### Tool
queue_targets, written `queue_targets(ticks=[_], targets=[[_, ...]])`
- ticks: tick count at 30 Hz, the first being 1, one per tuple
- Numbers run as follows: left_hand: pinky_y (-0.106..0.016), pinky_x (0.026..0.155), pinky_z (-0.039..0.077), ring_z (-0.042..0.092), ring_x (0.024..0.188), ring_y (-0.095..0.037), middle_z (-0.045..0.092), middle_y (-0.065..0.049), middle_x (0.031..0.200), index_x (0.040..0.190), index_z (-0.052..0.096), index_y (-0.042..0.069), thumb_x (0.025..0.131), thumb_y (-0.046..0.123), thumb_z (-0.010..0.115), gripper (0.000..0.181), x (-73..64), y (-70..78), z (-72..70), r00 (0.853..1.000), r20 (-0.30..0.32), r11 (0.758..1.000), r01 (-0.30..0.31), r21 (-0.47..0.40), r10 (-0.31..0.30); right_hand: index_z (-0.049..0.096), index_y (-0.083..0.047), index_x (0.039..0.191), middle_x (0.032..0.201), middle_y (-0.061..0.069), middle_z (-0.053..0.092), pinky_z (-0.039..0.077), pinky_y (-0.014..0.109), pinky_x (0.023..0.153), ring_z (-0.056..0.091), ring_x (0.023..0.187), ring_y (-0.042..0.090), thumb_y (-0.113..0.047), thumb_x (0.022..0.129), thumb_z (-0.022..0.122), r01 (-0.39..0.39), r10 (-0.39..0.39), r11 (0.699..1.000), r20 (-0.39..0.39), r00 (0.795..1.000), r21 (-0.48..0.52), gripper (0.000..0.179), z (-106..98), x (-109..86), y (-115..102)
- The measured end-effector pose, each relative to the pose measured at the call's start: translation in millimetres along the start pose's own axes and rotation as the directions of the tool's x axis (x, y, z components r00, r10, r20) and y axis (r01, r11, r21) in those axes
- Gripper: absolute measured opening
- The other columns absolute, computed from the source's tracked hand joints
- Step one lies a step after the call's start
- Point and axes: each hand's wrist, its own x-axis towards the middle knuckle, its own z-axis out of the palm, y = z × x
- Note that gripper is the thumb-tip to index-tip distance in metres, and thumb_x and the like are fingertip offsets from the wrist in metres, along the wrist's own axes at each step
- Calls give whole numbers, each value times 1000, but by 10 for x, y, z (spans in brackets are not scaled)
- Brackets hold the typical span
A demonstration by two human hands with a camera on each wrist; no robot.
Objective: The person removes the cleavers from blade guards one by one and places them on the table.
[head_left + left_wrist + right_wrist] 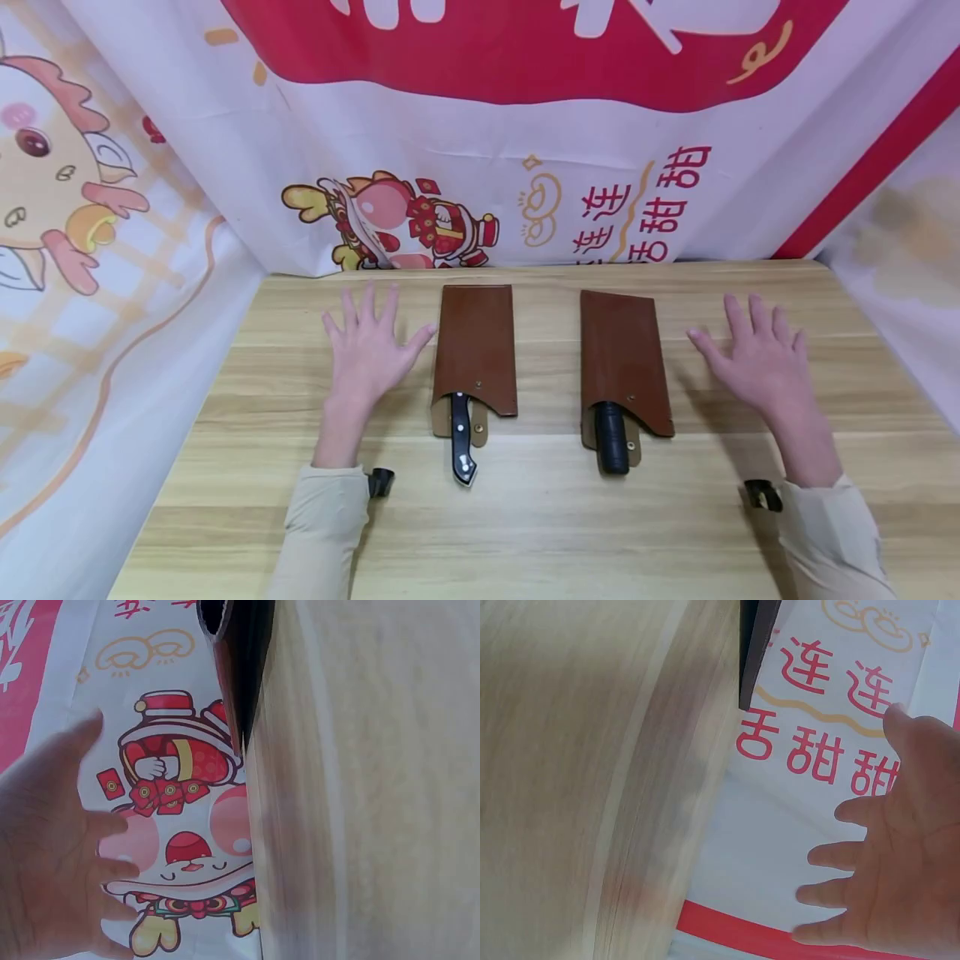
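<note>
Two brown leather sheaths lie on the wooden table, side by side. From the left sheath a black riveted knife handle points toward me. A thicker black ridged handle juts out of the right sheath; what it belongs to is hidden inside. My left hand is spread, left of the left sheath and apart from it. My right hand, also spread, is to the right of the right sheath. Both wrist views show the left palm and right palm holding nothing.
The wooden table ends at a white printed cloth hanging behind it. More cloth hangs along the left and right sides. Small black devices sit at the left cuff and the right cuff.
</note>
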Motion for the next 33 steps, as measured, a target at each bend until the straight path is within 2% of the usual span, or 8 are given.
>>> queue_targets(ticks=[5,8,15,18,21,25,28,33], targets=[[-71,118,21,22,150,-51,27,-27,164,161,33,5,106,59,44,78,-3,34,-11,997,-53,977,46,-207,-58,8,3,163,160,43,10,20,84,104,18,140,68,-59,108,30,32,-31,998,-28,999,53,86,-16,12,-14],[-64,114,35,39,142,-46,39,-27,156,155,42,0,107,48,50,68,5,53,-24,994,-56,913,67,-402,-97,13,6,161,151,49,24,28,83,100,30,132,69,-55,109,36,38,-32,995,-64,997,91,83,-30,19,-41],[-52,110,46,52,134,-38,51,-19,150,148,50,1,108,42,51,57,36,42,-31,978,121,629,202,-751,-170,32,10,154,133,43,51,44,74,94,53,118,59,-45,108,48,9,25,969,-132,991,248,73,-82,-20,-188],[-51,112,44,50,136,-38,49,-21,150,150,46,-1,109,41,50,59,39,34,-20,962,227,512,272,-815,-150,38,7,152,128,39,59,50,69,90,59,114,55,-44,109,49,5,51,942,-159,986,336,68,-107,-62,-258],[-51,113,44,48,138,-39,46,-24,151,151,42,-4,109,38,50,59,48,30,-5,945,300,426,325,-844,-127,47,5,147,122,34,65,56,48,83,63,110,48,-42,108,50,19,66,921,-204,977,388,61,-138,-101,-319],[-49,114,43,48,139,-39,45,-24,153,150,41,-5,109,34,50,57,53,5,42,925,358,366,378,-851,-122,56,2,141,115,28,71,48,14,71,70,93,11,-40,108,52,39,76,896,-239,968,442,54,-171,-116,-389],[-49,114,43,49,139,-38,46,-24,153,149,42,-5,110,33,49,55,49,-3,65,918,378,332,396,-856,-120,59,3,138,114,27,72,47,6,67,61,80,-13,-39,108,52,49,77,871,-235,969,489,52,-209,-94,-451],[-49,112,45,49,138,-38,47,-24,151,148,42,-5,110,32,50,54,54,0,82,915,386,285,404,-869,-119,63,6,131,113,30,71,53,9,68,64,79,-11,-36,109,52,81,59,835,-236,970,545,48,-313,-54,-619]])
